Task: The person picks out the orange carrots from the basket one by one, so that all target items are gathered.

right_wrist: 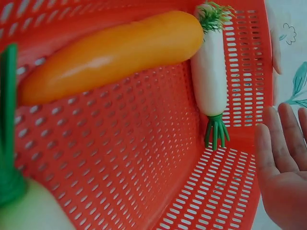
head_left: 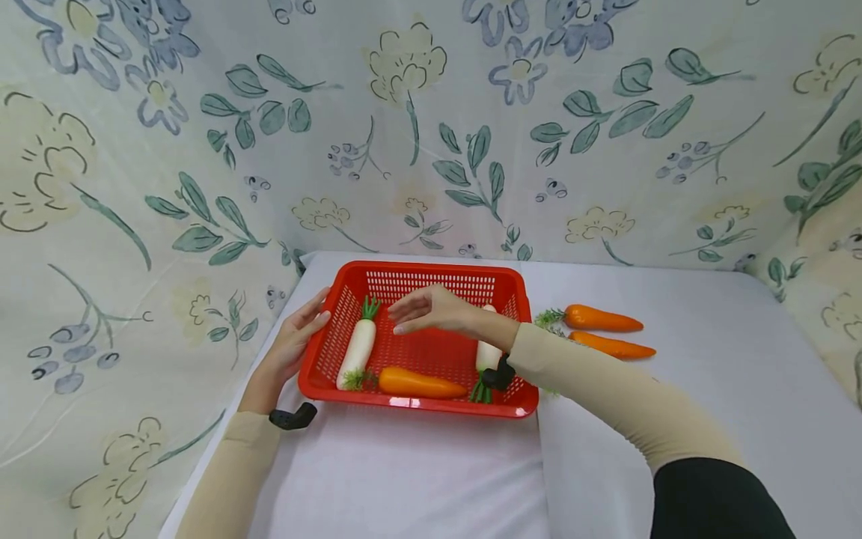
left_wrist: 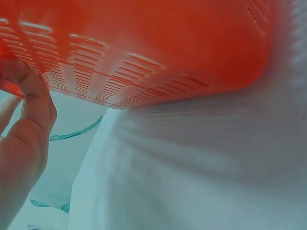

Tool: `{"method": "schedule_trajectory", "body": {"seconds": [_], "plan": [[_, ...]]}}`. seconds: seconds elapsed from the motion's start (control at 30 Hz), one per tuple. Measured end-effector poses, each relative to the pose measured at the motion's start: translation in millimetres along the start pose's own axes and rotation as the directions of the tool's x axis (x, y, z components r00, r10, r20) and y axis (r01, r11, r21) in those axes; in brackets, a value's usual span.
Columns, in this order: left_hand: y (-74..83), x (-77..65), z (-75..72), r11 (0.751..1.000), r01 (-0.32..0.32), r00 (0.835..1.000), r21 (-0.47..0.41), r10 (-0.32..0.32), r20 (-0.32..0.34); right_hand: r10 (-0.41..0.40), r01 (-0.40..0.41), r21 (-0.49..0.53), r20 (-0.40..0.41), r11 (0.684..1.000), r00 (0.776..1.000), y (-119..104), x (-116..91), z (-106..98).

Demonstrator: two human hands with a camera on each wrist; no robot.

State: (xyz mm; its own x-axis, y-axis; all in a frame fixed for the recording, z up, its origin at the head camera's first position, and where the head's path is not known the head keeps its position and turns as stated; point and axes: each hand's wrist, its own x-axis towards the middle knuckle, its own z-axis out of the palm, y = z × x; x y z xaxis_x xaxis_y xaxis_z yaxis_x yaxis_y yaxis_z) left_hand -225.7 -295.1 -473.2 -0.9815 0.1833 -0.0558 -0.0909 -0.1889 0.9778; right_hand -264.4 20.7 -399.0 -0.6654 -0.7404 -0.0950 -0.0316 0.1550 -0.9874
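Observation:
A red plastic basket holds a white radish on its left side, an orange carrot along the near wall and a second white radish at the right, partly behind my right forearm. My left hand grips the basket's left rim; in the left wrist view its fingers bend at the rim. Over the middle of the basket is my right hand, fingers extended and holding nothing. The right wrist view shows that hand apart from the carrot and the left radish.
Two more carrots, an upper one and a lower one, lie on the white tabletop to the right of the basket. My right forearm passes close to their leafy ends. A flower-printed cloth hangs behind the table.

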Motion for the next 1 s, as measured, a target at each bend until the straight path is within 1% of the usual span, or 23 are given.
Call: {"method": "schedule_trajectory", "body": {"seconds": [0.2,0.4,0.57,0.7,1.0], "plan": [[0.0,1.7,0.2,1.000,-0.013,1.000,-0.006,0.013,0.013,0.026,-0.026,-0.013,0.032,1.000,0.999,3.0,5.6,7.7],[0.3,-0.5,0.4,1.000,-0.003,1.000,0.007,0.003,-0.002,0.062,-0.060,-0.028,0.054,0.998,0.997,17.5,7.1,15.4],[0.7,-0.7,1.3,1.000,-0.002,1.000,0.016,0.002,-0.006,0.108,-0.102,-0.089,0.068,0.991,0.992,27.2,7.8,20.8],[0.5,-0.9,2.4,1.000,-0.003,1.000,0.014,0.003,-0.010,0.142,-0.131,-0.115,0.088,0.985,0.986,32.9,6.4,24.7],[-0.4,-1.4,1.6,1.000,-0.014,1.000,0.008,0.014,-0.010,0.162,-0.143,-0.149,0.125,0.978,0.979,47.3,8.5,29.2]]}}
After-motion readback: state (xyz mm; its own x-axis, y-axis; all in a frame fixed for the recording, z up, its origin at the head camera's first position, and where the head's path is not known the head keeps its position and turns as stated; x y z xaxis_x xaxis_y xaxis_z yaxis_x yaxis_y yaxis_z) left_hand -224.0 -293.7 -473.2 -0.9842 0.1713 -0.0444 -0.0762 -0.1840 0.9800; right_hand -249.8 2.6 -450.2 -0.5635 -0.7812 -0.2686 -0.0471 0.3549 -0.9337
